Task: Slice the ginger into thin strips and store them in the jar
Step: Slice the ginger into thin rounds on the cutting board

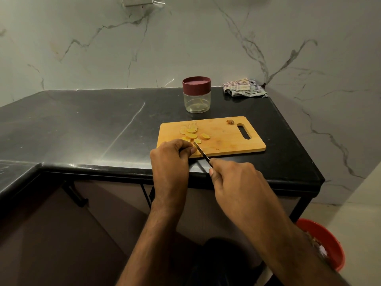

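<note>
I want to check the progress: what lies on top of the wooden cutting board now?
On the cutting board lie round ginger slices and one small unpeeled ginger end near the handle slot. The left hand covers whatever it holds beside the knife.

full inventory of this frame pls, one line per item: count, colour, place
ginger slices: several, yellow, left part of cutting board
ginger end piece: one, brown, board's far edge near handle slot
cutting board: one, wooden, counter's front right
knife: one, dark blade, over board's near edge
jar: one, clear with maroon lid on, behind board
cloth: one, striped, counter's back right corner
counter: one, black
bucket: one, red, floor at right
left hand: curled over ginger at board's near left corner
right hand: grips the knife
</note>
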